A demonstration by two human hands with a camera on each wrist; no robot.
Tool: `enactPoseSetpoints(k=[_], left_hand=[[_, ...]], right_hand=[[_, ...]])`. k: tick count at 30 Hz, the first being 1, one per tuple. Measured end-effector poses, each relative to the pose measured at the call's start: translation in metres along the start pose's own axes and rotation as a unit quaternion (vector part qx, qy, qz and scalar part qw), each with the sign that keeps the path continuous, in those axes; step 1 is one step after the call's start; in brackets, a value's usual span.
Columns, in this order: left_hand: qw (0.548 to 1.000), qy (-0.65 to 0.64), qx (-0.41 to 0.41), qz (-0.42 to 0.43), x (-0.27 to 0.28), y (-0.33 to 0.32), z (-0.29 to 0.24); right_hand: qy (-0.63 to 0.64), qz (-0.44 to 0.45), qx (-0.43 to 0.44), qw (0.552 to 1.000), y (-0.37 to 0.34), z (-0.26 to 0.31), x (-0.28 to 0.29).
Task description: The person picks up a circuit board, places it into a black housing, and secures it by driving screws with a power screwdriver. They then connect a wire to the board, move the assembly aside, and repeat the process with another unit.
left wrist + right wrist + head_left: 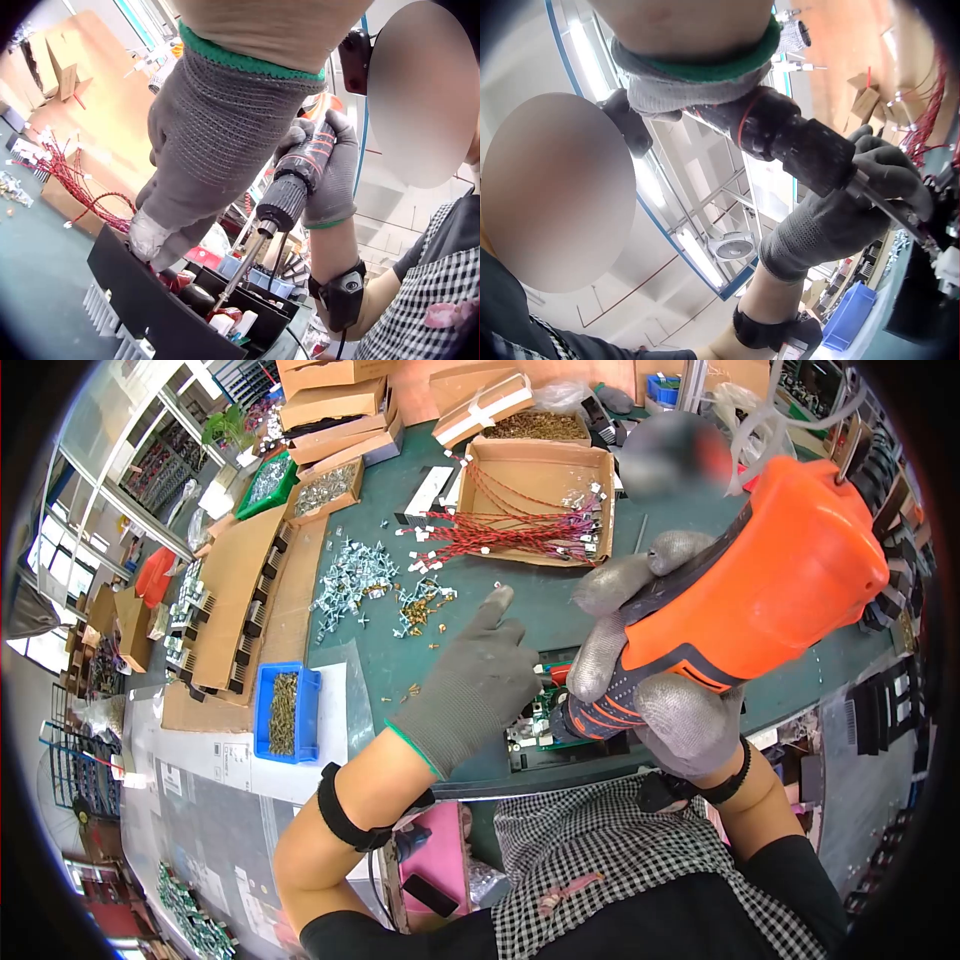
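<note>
The right hand [692, 728] grips the drill [765, 585], its bit [246, 271] inside the black case [142, 291], where fastening looks under way, completion unclear; the left hand [474, 695] reaches over the case, any hold hidden, loose brass parts [422, 612] lying left of it.

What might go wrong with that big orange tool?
The metal bit of the orange power driver, held in the right hand, could slip and poke the left hand, whose gloved fingers are close by. A slip might also scratch the parts packed inside the black housing. And the left hand could bump the small loose metal pieces on the table nearby and scatter them.
</note>
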State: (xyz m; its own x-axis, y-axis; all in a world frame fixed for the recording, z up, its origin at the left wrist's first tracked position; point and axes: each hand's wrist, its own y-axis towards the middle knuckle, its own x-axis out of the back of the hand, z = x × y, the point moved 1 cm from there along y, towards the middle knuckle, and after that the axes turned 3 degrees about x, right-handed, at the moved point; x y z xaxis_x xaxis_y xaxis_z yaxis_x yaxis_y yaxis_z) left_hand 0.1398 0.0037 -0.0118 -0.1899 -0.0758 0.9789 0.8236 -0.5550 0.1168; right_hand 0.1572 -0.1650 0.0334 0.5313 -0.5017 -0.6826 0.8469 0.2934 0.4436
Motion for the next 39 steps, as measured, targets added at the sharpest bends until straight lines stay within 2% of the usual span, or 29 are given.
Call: enactPoseSetpoints(k=[2, 5, 9, 18, 30, 39], left_hand=[[1.0, 0.013, 0.006, 0.013, 0.0, 0.002, -0.002], [0.999, 0.045, -0.014, -0.012, -0.009, 0.005, -0.004], [1.0, 0.023, 0.003, 0.015, -0.017, 0.005, -0.001], [1.0, 0.009, 0.003, 0.016, -0.012, 0.008, -0.005], [1.0, -0.013, 0.005, -0.01, -0.015, 0.015, -0.01], [0.996, -0.075, 0.032, -0.025, -0.017, 0.014, -0.006]], right_hand=[[-0.008, 0.002, -0.005, 1.0, 0.0, -0.002, 0.0], [-0.016, 0.005, -0.01, 1.0, -0.001, -0.006, 0.0], [-0.024, 0.006, -0.014, 1.0, -0.002, -0.012, 0.0], [-0.04, 0.013, -0.015, 0.999, -0.003, -0.014, 0.002], [-0.048, 0.017, -0.018, 0.999, -0.002, -0.023, 0.001], [-0.066, 0.023, -0.016, 0.997, -0.004, -0.026, -0.003]])
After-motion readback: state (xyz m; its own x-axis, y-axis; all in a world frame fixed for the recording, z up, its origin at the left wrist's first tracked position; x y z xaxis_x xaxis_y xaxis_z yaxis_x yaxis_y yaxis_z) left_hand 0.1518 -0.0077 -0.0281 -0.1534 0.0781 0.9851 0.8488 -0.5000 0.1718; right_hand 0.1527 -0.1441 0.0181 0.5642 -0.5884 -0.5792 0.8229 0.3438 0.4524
